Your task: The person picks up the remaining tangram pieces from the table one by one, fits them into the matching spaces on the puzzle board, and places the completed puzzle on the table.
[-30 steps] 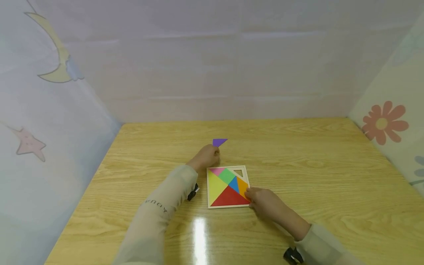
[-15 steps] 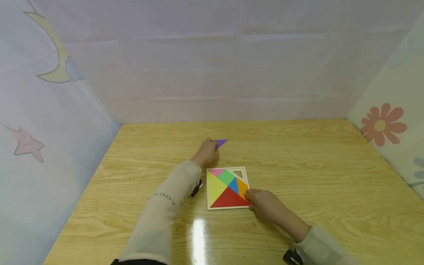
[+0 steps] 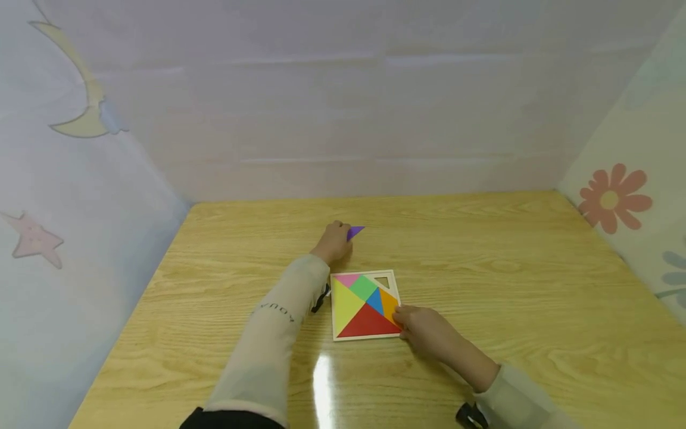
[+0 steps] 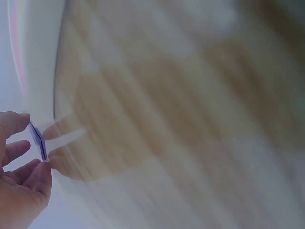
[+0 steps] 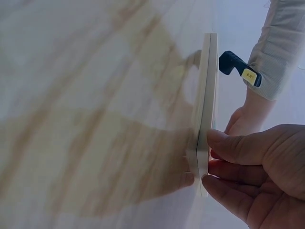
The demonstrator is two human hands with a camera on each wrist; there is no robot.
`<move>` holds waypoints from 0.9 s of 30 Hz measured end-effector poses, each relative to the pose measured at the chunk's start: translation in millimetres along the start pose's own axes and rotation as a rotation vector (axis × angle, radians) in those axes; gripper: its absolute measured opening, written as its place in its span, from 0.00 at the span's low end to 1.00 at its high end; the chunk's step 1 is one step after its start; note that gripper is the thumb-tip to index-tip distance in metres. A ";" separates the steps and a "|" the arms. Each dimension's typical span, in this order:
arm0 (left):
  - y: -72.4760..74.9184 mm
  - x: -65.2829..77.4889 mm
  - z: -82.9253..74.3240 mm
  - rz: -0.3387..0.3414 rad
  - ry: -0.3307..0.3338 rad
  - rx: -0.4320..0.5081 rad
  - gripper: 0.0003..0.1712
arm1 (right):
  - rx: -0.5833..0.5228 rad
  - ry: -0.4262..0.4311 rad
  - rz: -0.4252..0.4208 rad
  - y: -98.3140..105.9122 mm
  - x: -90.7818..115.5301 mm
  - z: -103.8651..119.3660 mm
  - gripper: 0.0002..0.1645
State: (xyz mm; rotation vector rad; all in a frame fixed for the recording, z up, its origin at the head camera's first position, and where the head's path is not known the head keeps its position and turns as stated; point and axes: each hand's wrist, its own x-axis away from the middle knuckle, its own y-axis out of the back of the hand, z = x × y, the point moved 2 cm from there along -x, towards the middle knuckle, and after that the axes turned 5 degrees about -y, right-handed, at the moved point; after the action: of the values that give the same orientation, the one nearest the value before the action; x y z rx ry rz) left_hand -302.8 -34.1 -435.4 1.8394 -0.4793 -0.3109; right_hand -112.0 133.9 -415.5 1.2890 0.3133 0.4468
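My left hand is beyond the board, pinching a purple triangular tangram piece. The left wrist view shows this piece edge-on between thumb and fingertips, close to the tabletop. A square wooden tangram board lies flat on the table, with yellow, red, blue, orange, green and pink pieces set in it. Near its top right corner is a triangular recess. My right hand holds the board's lower right edge; in the right wrist view, thumb and fingers grip the side of the board.
The wood-grain table reaches back to a pale cloth backdrop. Printed side cloths with a moon and a red flower hang at left and right. A black wrist device sits at my right cuff.
My left hand has shifted its hold farther over the purple piece, so less of it shows. The right hand stays on the board's edge; the whole view has drifted slightly.
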 end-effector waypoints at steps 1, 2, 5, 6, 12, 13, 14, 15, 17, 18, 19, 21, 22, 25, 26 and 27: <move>0.3 -0.2 0.8 0.009 0.011 -0.003 0.20 | 0.000 0.000 0.003 0.1 -0.2 0.4 0.14; 0.4 -0.5 1.6 0.016 0.017 -0.009 0.21 | 0.001 -0.002 0.006 0.2 -0.3 0.6 0.14; 0.5 -1.7 2.9 0.036 0.022 -0.032 0.23 | 0.007 -0.009 0.017 0.3 0.0 1.0 0.15; 0.5 -2.0 2.9 0.038 0.017 -0.035 0.23 | 0.008 -0.011 0.017 0.2 0.1 1.0 0.15; 0.7 -2.2 2.4 0.038 0.035 0.007 0.21 | 0.016 -0.003 -0.001 -0.5 0.7 1.4 0.14; 0.8 -2.1 2.3 0.040 0.042 0.016 0.21 | 0.017 -0.002 -0.002 -0.4 1.0 1.3 0.15; 1.1 -2.1 2.2 0.038 0.046 0.018 0.21 | 0.019 -0.002 -0.002 -0.4 1.0 1.1 0.15; 1.1 -2.2 2.3 0.040 0.049 0.016 0.21 | 0.020 -0.005 0.001 -0.3 1.2 0.9 0.16; 1.8 -2.7 2.3 0.040 0.054 0.019 0.20 | 0.018 -0.011 0.009 -0.1 1.2 0.1 0.16; 2.1 -3.0 2.5 0.039 0.056 0.026 0.20 | 0.019 -0.012 0.012 0.0 1.0 -0.4 0.16; 2.6 -3.5 2.7 0.038 0.058 0.036 0.20 | 0.021 -0.013 0.014 0.1 0.9 -0.8 0.16; 3.8 -4.8 2.8 0.037 0.057 0.061 0.20 | 0.025 -0.015 0.017 0.5 0.5 -1.8 0.16; 4.5 -5.7 2.9 0.035 0.056 0.073 0.20 | 0.025 -0.017 0.018 0.6 0.2 -2.3 0.16; 5.8 -7.7 3.4 0.038 0.049 0.105 0.20 | 0.024 -0.028 0.023 1.0 -0.4 -3.6 0.16; 6.0 -8.2 3.7 0.038 0.050 0.118 0.21 | 0.024 -0.031 0.025 0.9 -0.7 -3.8 0.16; 5.9 -8.5 4.2 0.038 0.052 0.128 0.21 | 0.023 -0.034 0.026 0.8 -1.0 -4.0 0.16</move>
State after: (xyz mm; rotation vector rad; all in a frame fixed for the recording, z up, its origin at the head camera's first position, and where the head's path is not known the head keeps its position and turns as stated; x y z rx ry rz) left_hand -313.2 -35.2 -431.3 1.9549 -0.5068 -0.2101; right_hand -114.8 137.0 -415.8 1.3231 0.2736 0.4442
